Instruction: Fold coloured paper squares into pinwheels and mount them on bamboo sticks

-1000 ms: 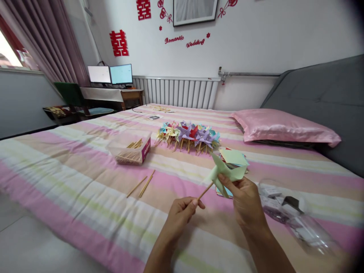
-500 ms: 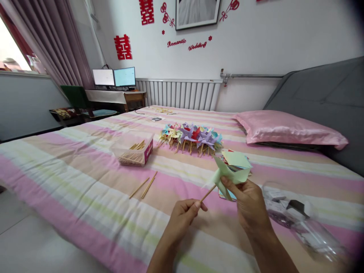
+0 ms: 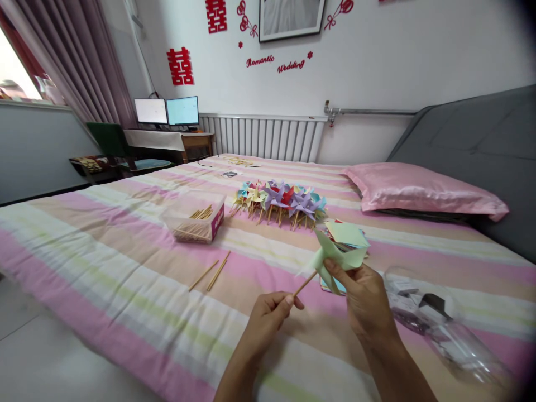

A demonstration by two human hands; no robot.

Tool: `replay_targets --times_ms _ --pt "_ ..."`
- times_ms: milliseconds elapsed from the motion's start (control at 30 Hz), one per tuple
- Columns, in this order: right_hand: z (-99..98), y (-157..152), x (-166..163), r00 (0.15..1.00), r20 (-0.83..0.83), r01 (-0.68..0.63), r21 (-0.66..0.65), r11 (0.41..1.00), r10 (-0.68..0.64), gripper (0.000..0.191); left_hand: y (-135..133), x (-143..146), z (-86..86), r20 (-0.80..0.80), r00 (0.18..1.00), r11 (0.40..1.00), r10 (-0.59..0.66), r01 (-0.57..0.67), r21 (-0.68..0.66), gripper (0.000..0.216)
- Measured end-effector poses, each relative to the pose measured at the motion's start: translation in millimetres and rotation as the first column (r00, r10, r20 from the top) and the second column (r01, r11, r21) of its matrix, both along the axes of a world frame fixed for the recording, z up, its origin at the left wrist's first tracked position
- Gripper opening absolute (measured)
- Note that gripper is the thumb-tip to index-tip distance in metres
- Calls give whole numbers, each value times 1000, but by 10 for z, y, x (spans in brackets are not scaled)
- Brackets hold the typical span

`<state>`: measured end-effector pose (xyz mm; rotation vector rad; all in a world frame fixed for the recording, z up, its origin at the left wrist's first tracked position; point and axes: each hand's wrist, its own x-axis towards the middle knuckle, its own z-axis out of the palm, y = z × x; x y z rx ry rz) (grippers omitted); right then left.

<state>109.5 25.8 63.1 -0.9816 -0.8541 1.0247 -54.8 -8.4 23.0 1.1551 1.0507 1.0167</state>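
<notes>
Pale green folded-paper pinwheel [image 3: 320, 265] is held above the bed, between the two hands, in front of the wearer. Slim tan wooden stick [image 3: 305, 283] is seen to run from the pinwheel down and leftward to the left hand [image 3: 271, 312]. Left grip: thumb and fingers clamped on the lower end of the stick. Right grip: clamped on the pinwheel; the thumb of the right hand [image 3: 368, 298] is laid over the paper near its middle. The fastening at the centre is hidden by the thumb.

Surroundings: the bed is covered by a quilt striped in pink, white, beige and yellow-green [image 3: 125, 273]. Three loose wooden sticks [image 3: 218, 272] are laid on it, left of the hands. Behind these, a clear plastic box with a magenta label [image 3: 217, 220] is noted, partly filled with more wooden sticks [image 3: 201, 213]. A cluster of multicoloured paper pinwheels on sticks [image 3: 285, 198] is placed beyond the hands. A stack of coloured paper sheets [image 3: 347, 233] is partly covered from view by the held pinwheel. Clear plastic packaging [image 3: 464, 349] is observed lying right of the right hand.
</notes>
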Motion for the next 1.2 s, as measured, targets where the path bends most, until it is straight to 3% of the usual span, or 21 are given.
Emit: replay_targets --times_ms 567,1200 --pt "-85 56 22 997 70 32 -2 999 -32 36 13 3 -30 -11 1000 1000 9 -8 8 45" --pt "-12 13 4 999 44 10 -2 1000 -9 35 10 7 7 -22 1000 1000 3 -4 -14 47"
